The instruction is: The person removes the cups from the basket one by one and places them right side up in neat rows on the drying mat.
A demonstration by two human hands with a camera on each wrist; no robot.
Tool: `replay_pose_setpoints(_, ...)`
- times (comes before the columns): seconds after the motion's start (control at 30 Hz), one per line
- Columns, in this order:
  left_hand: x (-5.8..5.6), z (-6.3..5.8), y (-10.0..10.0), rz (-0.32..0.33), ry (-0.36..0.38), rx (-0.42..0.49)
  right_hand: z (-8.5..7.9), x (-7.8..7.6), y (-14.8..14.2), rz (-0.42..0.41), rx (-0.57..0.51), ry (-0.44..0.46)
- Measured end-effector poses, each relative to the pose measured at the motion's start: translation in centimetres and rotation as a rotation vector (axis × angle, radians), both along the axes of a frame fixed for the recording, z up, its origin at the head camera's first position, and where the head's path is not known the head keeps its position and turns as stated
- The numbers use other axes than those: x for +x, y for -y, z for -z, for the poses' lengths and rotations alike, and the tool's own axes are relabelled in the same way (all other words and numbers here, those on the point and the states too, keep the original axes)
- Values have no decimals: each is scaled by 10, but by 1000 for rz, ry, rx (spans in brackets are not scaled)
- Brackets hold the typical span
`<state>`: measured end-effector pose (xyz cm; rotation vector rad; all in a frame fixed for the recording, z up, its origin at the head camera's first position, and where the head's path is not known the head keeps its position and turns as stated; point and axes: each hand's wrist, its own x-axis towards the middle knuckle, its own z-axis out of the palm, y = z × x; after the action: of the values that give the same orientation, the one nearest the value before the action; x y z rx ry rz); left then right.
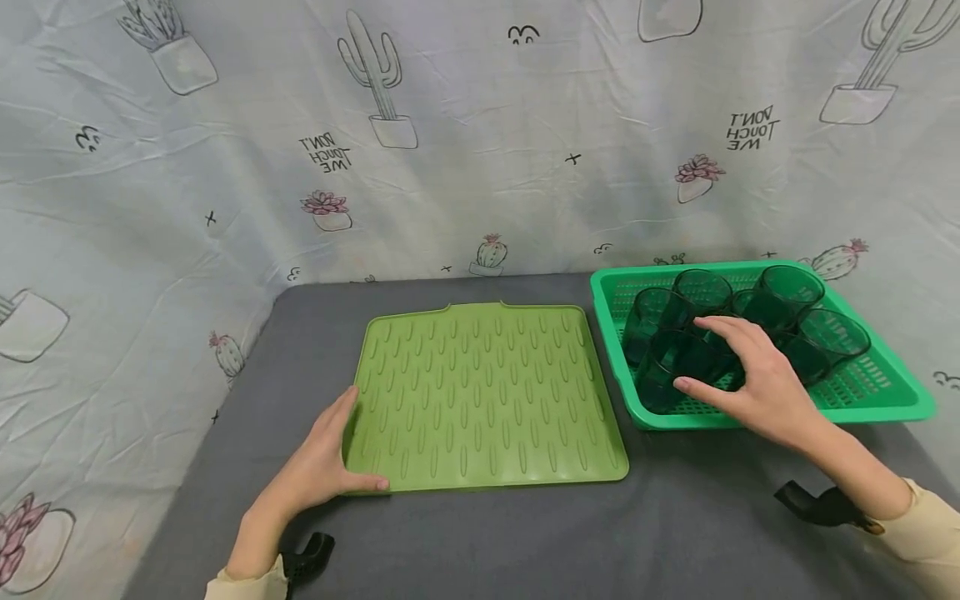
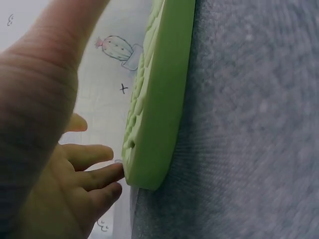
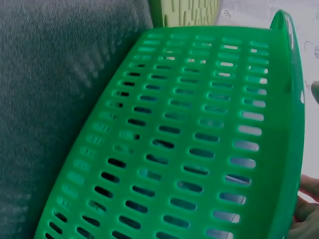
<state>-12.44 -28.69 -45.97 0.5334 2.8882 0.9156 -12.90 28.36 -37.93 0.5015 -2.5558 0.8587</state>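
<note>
A light green ribbed mat [image 1: 480,400] lies flat on the grey cloth. My left hand [image 1: 318,462] rests at its near left corner, thumb along the front edge and fingers along the left side. In the left wrist view, fingertips touch the mat's rim [image 2: 159,99]. To the right, a green plastic basket [image 1: 885,408] holds several dark tinted drinking glasses [image 1: 832,333]. My right hand [image 1: 765,387] hovers over the basket's front, thumb and fingers spread about the front left glass [image 1: 663,387]. Whether they touch it is unclear. The basket wall [image 3: 174,139] hides most of that hand in the right wrist view.
Behind the grey-covered table [image 1: 495,542] hangs a white curtain [image 1: 465,167] printed with cacti, which also runs along the left side. The basket's left wall stands close to the mat's right edge.
</note>
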Motion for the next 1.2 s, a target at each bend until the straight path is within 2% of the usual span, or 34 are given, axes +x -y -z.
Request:
replay_pose_setpoints(0.2,0,4,1,13,-14,1,1,-5,-2,-16,29,-81)
replay_pose_setpoints(0.37,1,4,1,8,-11,-2,2,-3,1,-38,36,-108)
replay_pose_setpoints(0.7,0,6,2,10,-15,-2,-1,-2,8,12,75,13)
replay_pose_setpoints(1.2,1,5,0,11,-1,13,0,-5,11,-13,41,15)
